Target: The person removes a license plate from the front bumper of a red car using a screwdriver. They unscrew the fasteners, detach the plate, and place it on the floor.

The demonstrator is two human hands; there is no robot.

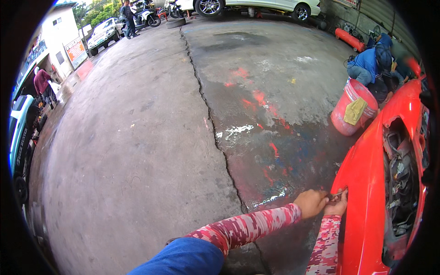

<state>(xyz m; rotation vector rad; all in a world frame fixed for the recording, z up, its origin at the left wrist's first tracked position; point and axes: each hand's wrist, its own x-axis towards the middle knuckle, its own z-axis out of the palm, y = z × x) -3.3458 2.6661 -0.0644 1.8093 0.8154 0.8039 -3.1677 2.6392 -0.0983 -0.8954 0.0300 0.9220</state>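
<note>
My left hand (310, 203) is closed in a fist at the lower edge of a red car body panel (366, 183). It grips a thin metal tool (338, 193) whose tip points at the panel. My right hand (337, 206) sits just beside it, fingers curled against the panel's edge and touching the tool. Both forearms wear red-and-pink patterned sleeves. The tool's working end is small and partly hidden by my fingers.
A red bucket (350, 110) with a yellow cloth stands on wet concrete near the panel. A person in blue (366, 64) crouches behind it. A long crack (215, 133) runs down the floor. Parked cars, motorbikes and other people are far off.
</note>
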